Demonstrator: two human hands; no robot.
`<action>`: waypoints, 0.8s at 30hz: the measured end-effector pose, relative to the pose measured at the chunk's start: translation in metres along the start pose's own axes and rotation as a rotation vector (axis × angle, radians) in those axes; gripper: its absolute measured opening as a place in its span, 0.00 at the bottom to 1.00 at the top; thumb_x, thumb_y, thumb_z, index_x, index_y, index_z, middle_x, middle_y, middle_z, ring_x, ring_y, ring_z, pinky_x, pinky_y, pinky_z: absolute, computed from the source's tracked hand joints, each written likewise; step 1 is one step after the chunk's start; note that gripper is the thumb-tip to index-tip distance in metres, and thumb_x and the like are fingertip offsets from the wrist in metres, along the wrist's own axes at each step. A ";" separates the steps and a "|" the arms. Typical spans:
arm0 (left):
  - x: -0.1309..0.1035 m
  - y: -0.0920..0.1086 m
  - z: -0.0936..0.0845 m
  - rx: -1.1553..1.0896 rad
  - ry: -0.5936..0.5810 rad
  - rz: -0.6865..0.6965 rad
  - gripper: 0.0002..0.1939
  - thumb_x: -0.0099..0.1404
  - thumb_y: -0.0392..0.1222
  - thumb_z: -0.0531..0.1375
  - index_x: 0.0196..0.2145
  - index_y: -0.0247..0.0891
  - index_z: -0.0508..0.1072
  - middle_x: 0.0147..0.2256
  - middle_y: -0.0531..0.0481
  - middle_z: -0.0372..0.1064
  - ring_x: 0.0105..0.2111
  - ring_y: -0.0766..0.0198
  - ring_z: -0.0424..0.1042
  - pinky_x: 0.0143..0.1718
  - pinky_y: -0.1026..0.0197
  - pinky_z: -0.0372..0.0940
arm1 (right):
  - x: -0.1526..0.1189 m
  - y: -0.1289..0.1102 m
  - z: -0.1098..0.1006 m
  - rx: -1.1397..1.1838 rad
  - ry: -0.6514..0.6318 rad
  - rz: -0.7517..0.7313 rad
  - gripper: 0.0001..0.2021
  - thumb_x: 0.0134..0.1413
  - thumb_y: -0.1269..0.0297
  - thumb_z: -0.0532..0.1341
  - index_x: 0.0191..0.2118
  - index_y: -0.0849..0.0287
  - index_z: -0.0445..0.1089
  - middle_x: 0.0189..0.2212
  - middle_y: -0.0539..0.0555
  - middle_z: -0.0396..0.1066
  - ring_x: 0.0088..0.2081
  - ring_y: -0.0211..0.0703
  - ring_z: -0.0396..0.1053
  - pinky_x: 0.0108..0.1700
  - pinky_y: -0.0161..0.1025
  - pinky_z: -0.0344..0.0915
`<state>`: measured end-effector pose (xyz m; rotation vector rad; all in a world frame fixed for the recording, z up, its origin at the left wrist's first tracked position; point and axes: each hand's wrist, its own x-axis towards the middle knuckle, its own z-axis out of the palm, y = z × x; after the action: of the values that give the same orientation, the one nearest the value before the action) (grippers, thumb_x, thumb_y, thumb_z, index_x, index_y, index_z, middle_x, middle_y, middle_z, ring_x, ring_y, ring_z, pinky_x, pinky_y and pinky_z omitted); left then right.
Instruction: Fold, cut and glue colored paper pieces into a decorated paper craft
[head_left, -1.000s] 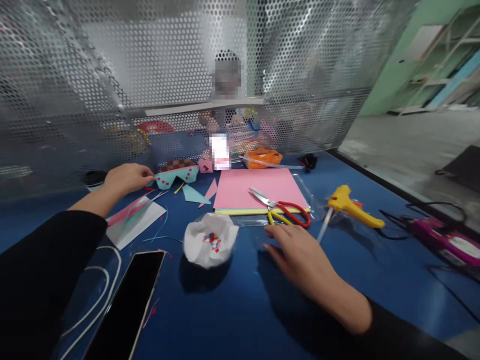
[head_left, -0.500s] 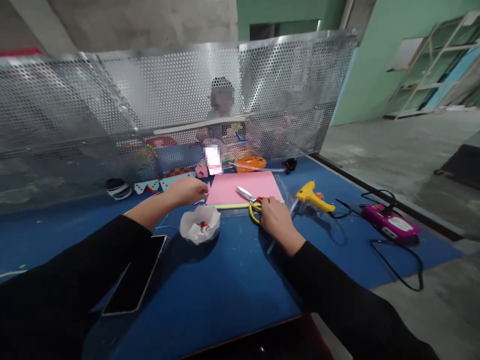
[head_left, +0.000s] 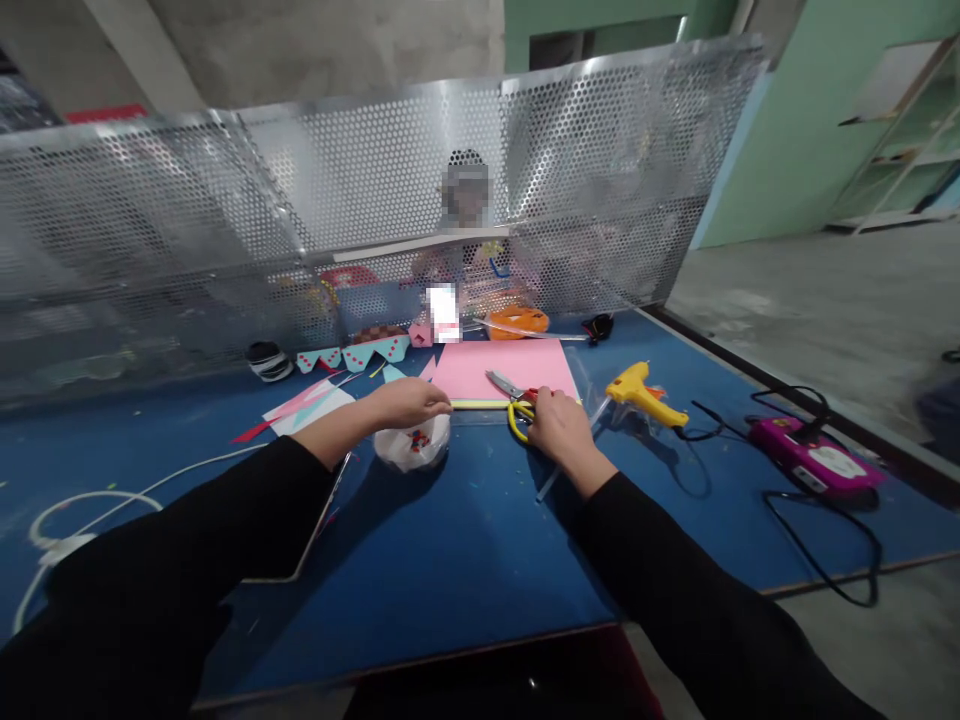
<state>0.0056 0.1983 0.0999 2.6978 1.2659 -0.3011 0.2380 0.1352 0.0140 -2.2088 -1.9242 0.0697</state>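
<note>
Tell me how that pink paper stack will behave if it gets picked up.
The pink paper stack lies flat and thin, so it would probably flop and feel light. The scissors rest on its near edge under the right hand, so they would likely slide off.

A perforated metal screen (head_left: 360,220) is standing along the far edge of the blue table (head_left: 465,560). Green walls (head_left: 795,130) are rising far right, with pale shelving (head_left: 900,130) against them. Grey concrete floor (head_left: 817,300) is stretching away on the right.
</note>
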 end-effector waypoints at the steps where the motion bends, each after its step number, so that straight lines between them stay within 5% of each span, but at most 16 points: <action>1: -0.003 -0.002 0.001 -0.018 0.039 -0.013 0.16 0.70 0.46 0.59 0.52 0.38 0.71 0.52 0.43 0.70 0.47 0.55 0.73 0.47 0.47 0.70 | -0.001 -0.001 -0.001 0.019 -0.003 0.014 0.18 0.63 0.59 0.62 0.55 0.61 0.67 0.52 0.59 0.70 0.48 0.48 0.72 0.47 0.50 0.72; 5: -0.023 -0.020 -0.010 -0.077 0.209 -0.110 0.16 0.70 0.46 0.58 0.52 0.38 0.72 0.54 0.43 0.70 0.52 0.53 0.71 0.53 0.44 0.66 | -0.004 -0.003 -0.006 0.118 -0.017 0.062 0.17 0.63 0.59 0.61 0.54 0.61 0.68 0.50 0.57 0.71 0.45 0.47 0.73 0.46 0.49 0.72; 7: -0.039 -0.035 -0.022 -0.092 0.285 -0.198 0.14 0.71 0.44 0.56 0.49 0.40 0.76 0.51 0.47 0.74 0.53 0.55 0.71 0.56 0.50 0.63 | -0.005 -0.003 -0.009 0.191 -0.020 0.072 0.18 0.61 0.62 0.63 0.54 0.63 0.67 0.46 0.59 0.73 0.43 0.49 0.73 0.44 0.48 0.71; 12: -0.082 -0.085 -0.042 -0.111 0.435 -0.486 0.16 0.68 0.44 0.56 0.48 0.39 0.78 0.45 0.47 0.79 0.46 0.55 0.75 0.49 0.56 0.66 | -0.006 0.001 -0.011 0.485 -0.018 0.082 0.27 0.50 0.67 0.62 0.58 0.64 0.63 0.40 0.64 0.75 0.41 0.56 0.73 0.40 0.47 0.66; 18: -0.100 -0.132 -0.017 -0.132 0.322 -0.694 0.15 0.69 0.47 0.60 0.50 0.38 0.72 0.50 0.44 0.71 0.46 0.55 0.73 0.46 0.49 0.70 | -0.015 -0.005 -0.015 1.085 -0.124 0.029 0.32 0.48 0.56 0.59 0.58 0.67 0.63 0.31 0.56 0.72 0.28 0.45 0.70 0.29 0.40 0.64; 24: -0.096 -0.164 0.016 -0.152 0.187 -0.756 0.17 0.69 0.46 0.61 0.53 0.39 0.70 0.53 0.44 0.69 0.47 0.54 0.72 0.46 0.48 0.71 | -0.033 -0.024 -0.024 1.487 -0.309 -0.133 0.26 0.48 0.51 0.64 0.52 0.57 0.67 0.31 0.49 0.69 0.19 0.31 0.57 0.21 0.35 0.58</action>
<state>-0.1829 0.2277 0.1003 2.0511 2.2225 -0.0199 0.2143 0.1028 0.0387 -1.0401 -1.2535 1.3490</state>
